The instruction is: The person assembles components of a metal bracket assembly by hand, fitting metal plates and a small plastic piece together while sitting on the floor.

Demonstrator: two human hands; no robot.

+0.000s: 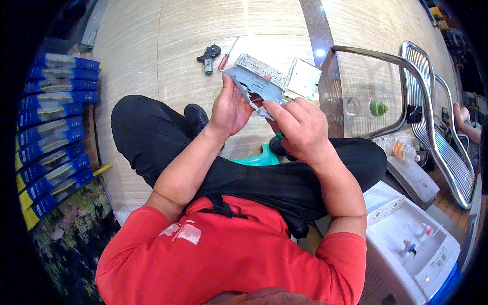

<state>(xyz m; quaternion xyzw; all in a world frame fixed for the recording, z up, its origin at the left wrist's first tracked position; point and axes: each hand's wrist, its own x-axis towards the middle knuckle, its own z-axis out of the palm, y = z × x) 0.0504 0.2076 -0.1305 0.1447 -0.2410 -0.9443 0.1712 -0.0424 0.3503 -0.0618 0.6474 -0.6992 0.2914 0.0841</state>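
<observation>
1. Chrome-framed chair [421,81] fills the right of the frame; white water dispenser [386,223] stands at lower right; blue packages [56,133] are stacked along the left edge.
2. Grey metal casing [253,85], upper centre, is off the floor between both hands, tilted, with an opening facing the person; the step in hand looks like close handwork at this opening.
3. Left hand [230,109] holds the casing from its left side, thumb at the edge, fingers partly hidden behind; right hand [303,126] is closed narrow on the lower right edge, knuckles bent.
4. Perforated metal plate [249,63] and pale vented panel [303,78] lie beyond the casing, at upper centre and just right of it.
5. Black plastic part [208,57] and red-handled screwdriver [224,61] lie apart from the hands, upper left of centre; the screwdriver is untouched.
6. Small green piece [279,135] shows beside the right hand; I cannot tell whether it is gripped; the next move seems to call for a steady left hold and fine right fingertip control.
</observation>
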